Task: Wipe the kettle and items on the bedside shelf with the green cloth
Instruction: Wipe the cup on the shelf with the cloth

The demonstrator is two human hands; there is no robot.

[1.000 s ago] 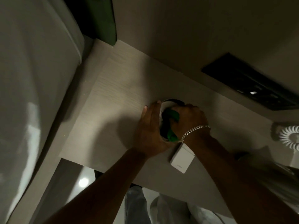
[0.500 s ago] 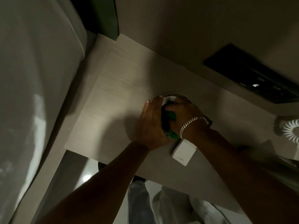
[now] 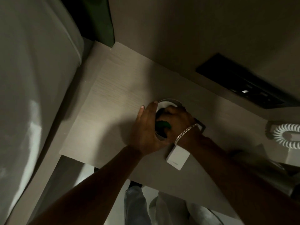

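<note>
Two hands at cup [image 3: 168, 103]: left hand [image 3: 146, 127] clasping outside, right hand [image 3: 177, 118] fisted around green cloth [image 3: 163, 125] inside. Could tip toward white box [image 3: 177, 157] under hard scrubbing.

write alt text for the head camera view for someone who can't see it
Seen from above in dim light, a left hand steadies a round white container on a pale wooden shelf while the right hand, wearing a chain bracelet, pushes a green cloth inside it. A small white box lies by the right wrist.
</note>
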